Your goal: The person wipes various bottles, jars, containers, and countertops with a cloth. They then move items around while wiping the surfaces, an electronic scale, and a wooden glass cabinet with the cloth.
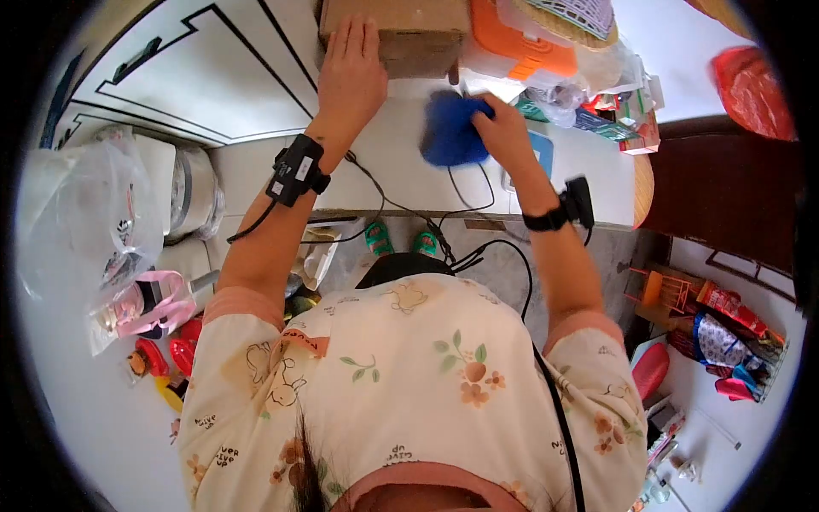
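My left hand (351, 84) lies with its fingers stretched out against the front and top edge of a brown cardboard box (422, 53) at the back of the white counter (397, 183). Nothing is gripped in it. In my right hand (505, 132) is a fuzzy blue cloth (452, 130), pinched at its right side between thumb and fingers. The cloth is somewhat blurred and hangs over the counter just in front of the box. Close behind my right wrist, a light-blue flat object (541, 152) is partly hidden.
Right of the box stands an orange and clear plastic container (520, 51) with a woven basket (573, 19) on top. Small cartons (631, 124) and plastic bags crowd the right end. Black cables (375, 183) cross the counter's front edge. A white cabinet door (205, 77) is at the left.
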Demonstrator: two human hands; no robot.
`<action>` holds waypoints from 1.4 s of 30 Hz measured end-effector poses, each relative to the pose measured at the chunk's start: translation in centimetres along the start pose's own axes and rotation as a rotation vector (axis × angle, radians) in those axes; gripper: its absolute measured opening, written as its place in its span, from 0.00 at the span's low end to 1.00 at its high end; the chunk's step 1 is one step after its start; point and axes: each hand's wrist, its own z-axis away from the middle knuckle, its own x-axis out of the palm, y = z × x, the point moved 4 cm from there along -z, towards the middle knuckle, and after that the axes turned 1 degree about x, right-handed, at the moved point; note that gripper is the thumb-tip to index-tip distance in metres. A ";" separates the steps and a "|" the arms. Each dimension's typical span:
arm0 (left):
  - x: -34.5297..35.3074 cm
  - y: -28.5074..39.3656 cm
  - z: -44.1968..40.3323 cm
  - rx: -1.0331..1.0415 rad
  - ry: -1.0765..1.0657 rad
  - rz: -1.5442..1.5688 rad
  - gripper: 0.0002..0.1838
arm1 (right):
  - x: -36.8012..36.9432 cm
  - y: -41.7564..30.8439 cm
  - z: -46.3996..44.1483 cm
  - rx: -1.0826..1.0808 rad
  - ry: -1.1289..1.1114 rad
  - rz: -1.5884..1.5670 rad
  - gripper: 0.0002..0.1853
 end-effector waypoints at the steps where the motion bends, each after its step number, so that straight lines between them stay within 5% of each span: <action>1: 0.0 0.0 0.3 -0.006 0.025 0.019 0.35 | 0.3 2.3 1.3 0.211 -0.110 -0.058 0.18; 5: -1.9 -0.2 5.3 0.020 -0.014 0.200 0.32 | 4.7 14.0 4.3 0.438 0.061 -0.249 0.19; 10: -0.5 -0.4 24.0 -0.259 -0.850 0.400 0.34 | 8.0 18.1 1.3 0.331 0.271 -0.048 0.22; 15: -5.4 -1.2 42.6 -0.587 -1.432 0.467 0.39 | 19.5 23.2 -2.4 0.509 0.097 0.298 0.27; 19: -10.8 -0.7 50.8 -1.045 -1.815 0.410 0.27 | 28.1 17.4 -2.6 0.150 0.116 0.406 0.30; 22: -15.4 0.4 51.1 -1.091 -1.687 0.340 0.24 | 35.7 10.1 0.9 -0.004 -0.096 0.406 0.28; 26: -16.1 1.9 61.9 -1.038 -1.562 0.451 0.21 | 44.5 2.9 6.5 -0.331 -0.238 0.340 0.25; 27: -16.3 2.2 62.7 -1.070 -1.483 0.498 0.21 | 42.7 -0.9 7.5 -0.460 -0.456 0.281 0.25; 30: -14.6 1.1 61.9 -1.121 -1.445 0.541 0.24 | 44.6 -1.7 11.7 -0.605 -0.451 0.148 0.29; 35: -9.9 -2.2 52.3 -1.057 -1.185 0.448 0.23 | 36.6 3.1 11.5 -0.548 -0.561 0.170 0.30; 39: -4.5 -4.0 43.0 -0.930 -1.049 0.502 0.25 | 25.7 9.8 13.2 -0.375 -0.392 0.251 0.31; 42: -0.3 -2.1 35.5 -0.541 -0.842 0.488 0.23 | 18.9 14.1 16.1 -0.238 -0.367 0.338 0.31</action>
